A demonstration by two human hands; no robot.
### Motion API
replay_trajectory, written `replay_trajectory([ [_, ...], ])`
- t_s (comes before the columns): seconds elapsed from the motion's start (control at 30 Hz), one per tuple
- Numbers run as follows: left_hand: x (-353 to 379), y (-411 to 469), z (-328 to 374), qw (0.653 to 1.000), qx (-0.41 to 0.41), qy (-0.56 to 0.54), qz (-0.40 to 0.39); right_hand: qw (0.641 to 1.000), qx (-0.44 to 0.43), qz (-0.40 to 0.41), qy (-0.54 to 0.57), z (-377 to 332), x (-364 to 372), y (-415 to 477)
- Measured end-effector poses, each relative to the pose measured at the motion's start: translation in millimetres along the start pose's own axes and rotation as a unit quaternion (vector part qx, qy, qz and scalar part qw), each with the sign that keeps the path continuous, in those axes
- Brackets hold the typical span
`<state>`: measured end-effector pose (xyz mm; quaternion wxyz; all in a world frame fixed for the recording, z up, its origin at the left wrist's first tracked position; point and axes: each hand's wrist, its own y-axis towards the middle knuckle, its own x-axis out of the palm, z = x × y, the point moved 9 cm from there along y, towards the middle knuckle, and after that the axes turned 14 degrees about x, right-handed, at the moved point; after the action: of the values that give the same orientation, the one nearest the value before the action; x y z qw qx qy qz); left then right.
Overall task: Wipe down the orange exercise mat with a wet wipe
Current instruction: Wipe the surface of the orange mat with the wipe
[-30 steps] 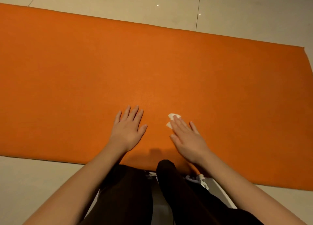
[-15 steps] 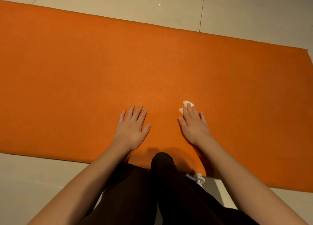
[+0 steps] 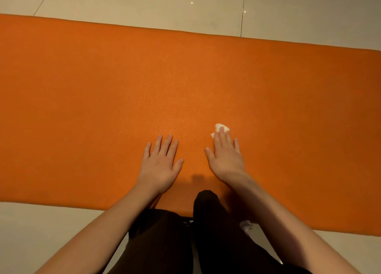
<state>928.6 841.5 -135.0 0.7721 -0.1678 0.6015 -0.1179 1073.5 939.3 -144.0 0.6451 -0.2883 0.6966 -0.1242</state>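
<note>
The wet wipe [image 3: 221, 128] is being pressed flat under the open right hand [image 3: 226, 157] while the orange mat [image 3: 82, 108] is being steadied by the open, empty left hand [image 3: 160, 162]; longer strokes toward unwiped areas are likely being called for.

No text, label, brand or number can be read on anything in view.
</note>
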Motion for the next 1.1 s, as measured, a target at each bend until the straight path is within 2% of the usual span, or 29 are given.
replay_trajectory([
  [0.1, 1.9, 0.7, 0.1, 1.000, 0.000, -0.002, -0.004, 0.995, -0.098, -0.022, -0.019, -11.9, 6.0, -10.0],
  [0.17, 1.0, 1.3, 0.0, 1.000, 0.000, -0.003, -0.001, 0.997, -0.078, -0.002, -0.015, -0.4, -2.8, 3.3],
  [0.23, 0.6, 0.8, 0.1, 1.000, 0.000, -0.008, -0.004, 0.999, -0.019, 0.025, -0.002, 8.8, -7.6, 14.5],
  [0.3, -1.8, 2.6, 1.4, 1.000, 0.005, -0.011, -0.009, 1.000, 0.006, 0.021, 0.004, 2.0, -3.6, 14.9],
  [0.43, -18.9, 33.0, -1.5, 0.998, 0.022, -0.039, 0.034, 0.998, -0.061, -0.015, -0.027, -14.5, 5.4, -5.2],
  [0.53, -13.9, 58.7, -1.4, 0.999, 0.046, -0.015, 0.004, 0.994, -0.101, -0.018, -0.046, -5.4, -3.2, 1.4],
  [0.73, -8.5, 58.2, -1.6, 0.999, 0.049, -0.001, -0.003, 0.997, 0.060, 0.048, -0.012, 30.2, -27.4, 47.8],
  [0.77, -10.0, 58.9, -1.9, 0.999, 0.048, 0.001, -0.002, 0.998, 0.048, 0.033, -0.014, 19.0, -20.8, 45.4],
  [0.83, -10.9, 60.1, -1.6, 0.999, 0.046, 0.003, -0.003, 0.999, -0.040, -0.005, -0.037, -11.8, -3.3, 30.6],
  [0.9, -10.2, 59.8, -1.1, 0.999, 0.048, 0.004, -0.004, 0.990, -0.122, -0.016, -0.065, -24.7, 0.9, 20.4],
  [0.93, -10.3, 59.5, -1.4, 0.999, 0.048, 0.000, -0.003, 0.989, -0.128, -0.008, -0.071, -20.3, -3.5, 25.6],
  [0.97, -10.2, 60.0, -1.8, 0.999, 0.048, -0.004, -0.001, 0.991, -0.113, 0.007, -0.072, -11.3, -9.9, 35.6],
  [1.1, -12.6, 60.7, -1.8, 0.999, 0.050, -0.009, 0.008, 0.997, 0.036, 0.057, -0.028, 18.2, -26.5, 66.3],
])
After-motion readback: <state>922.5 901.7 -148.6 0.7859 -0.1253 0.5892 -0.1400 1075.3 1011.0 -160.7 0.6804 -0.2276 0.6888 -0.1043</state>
